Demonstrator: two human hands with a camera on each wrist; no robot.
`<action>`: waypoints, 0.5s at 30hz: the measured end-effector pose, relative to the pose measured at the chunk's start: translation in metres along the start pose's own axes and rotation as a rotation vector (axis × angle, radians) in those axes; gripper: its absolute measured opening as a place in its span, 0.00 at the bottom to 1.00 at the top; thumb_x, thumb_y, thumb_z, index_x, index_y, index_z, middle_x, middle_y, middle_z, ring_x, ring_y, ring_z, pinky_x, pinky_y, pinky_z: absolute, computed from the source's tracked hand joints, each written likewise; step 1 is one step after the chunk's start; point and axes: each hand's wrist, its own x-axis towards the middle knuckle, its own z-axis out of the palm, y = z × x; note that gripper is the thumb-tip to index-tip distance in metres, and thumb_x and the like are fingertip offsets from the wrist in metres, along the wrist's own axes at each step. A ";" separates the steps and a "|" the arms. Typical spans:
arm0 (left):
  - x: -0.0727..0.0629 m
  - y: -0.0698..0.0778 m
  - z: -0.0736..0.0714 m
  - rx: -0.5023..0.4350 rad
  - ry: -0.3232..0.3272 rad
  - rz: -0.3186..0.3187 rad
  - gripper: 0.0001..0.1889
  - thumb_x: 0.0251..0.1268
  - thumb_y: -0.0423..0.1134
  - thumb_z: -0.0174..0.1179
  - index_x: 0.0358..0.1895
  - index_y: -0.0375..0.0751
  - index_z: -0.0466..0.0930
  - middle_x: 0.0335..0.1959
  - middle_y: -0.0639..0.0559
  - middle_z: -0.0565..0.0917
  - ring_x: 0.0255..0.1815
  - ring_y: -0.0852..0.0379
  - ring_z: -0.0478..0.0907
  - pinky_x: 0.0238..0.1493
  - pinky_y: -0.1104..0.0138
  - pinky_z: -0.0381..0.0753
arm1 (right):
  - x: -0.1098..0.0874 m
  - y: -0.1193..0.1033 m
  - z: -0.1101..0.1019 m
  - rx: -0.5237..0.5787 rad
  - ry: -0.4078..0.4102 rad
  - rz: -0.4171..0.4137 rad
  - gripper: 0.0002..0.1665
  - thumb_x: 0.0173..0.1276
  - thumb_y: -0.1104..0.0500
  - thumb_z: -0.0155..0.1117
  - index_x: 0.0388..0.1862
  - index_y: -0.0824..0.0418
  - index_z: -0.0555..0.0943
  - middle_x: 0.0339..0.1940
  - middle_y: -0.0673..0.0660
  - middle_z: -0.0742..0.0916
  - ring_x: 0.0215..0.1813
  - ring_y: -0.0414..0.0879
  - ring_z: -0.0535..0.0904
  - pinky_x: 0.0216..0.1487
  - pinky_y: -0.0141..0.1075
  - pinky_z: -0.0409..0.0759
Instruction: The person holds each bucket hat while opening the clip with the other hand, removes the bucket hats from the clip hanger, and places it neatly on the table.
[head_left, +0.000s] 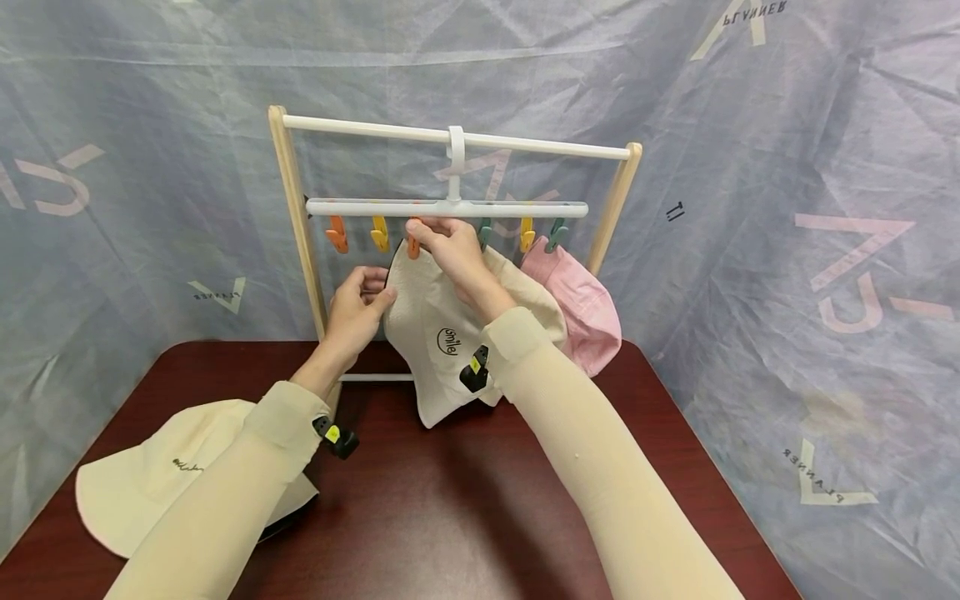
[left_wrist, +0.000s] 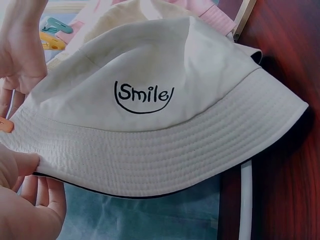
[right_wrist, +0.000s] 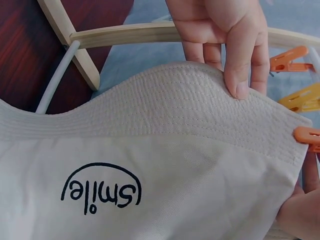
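Observation:
A white bucket hat (head_left: 420, 325) with "Smile" lettering hangs tilted from the hanger, its brim's upper corner at an orange clip (head_left: 414, 247). In the head view my left hand (head_left: 352, 307) pinches the brim edge on the left, thumb in front and fingers behind. My right hand (head_left: 459, 257) is raised at the hanger bar, thumb and index finger pinching the orange clip; part of its grip is hidden. The right wrist view shows the clip (right_wrist: 307, 136) on the brim corner. Behind the white hat hang a cream hat (head_left: 538, 298) and a pink hat (head_left: 581, 304).
The white hanger (head_left: 375, 208) hooks over the top rail of a wood-and-white rack (head_left: 360, 127). Another orange clip (head_left: 337, 235) and a yellow clip (head_left: 380, 234) hang left of my right hand. A cream hat (head_left: 150, 483) lies at left on the dark red table (head_left: 390, 517).

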 end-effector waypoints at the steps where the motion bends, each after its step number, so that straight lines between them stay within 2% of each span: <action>1: 0.000 0.000 0.000 0.000 0.001 0.001 0.19 0.81 0.38 0.60 0.68 0.37 0.75 0.59 0.40 0.80 0.58 0.46 0.79 0.57 0.63 0.78 | 0.000 0.000 0.000 -0.002 0.004 0.002 0.14 0.80 0.53 0.68 0.53 0.62 0.87 0.29 0.56 0.87 0.53 0.47 0.87 0.63 0.32 0.81; 11: -0.001 0.000 0.001 0.002 0.012 0.000 0.18 0.81 0.37 0.61 0.68 0.37 0.75 0.58 0.41 0.80 0.57 0.47 0.79 0.57 0.64 0.78 | 0.001 0.001 0.002 0.013 0.007 -0.004 0.16 0.80 0.56 0.67 0.54 0.68 0.86 0.27 0.57 0.86 0.48 0.47 0.86 0.62 0.32 0.81; 15: -0.002 0.000 0.001 0.004 0.014 -0.002 0.18 0.81 0.38 0.61 0.68 0.38 0.75 0.58 0.41 0.80 0.57 0.48 0.79 0.58 0.64 0.78 | 0.001 0.002 0.003 0.013 0.014 -0.008 0.13 0.80 0.56 0.67 0.51 0.67 0.87 0.27 0.56 0.86 0.46 0.46 0.85 0.62 0.31 0.82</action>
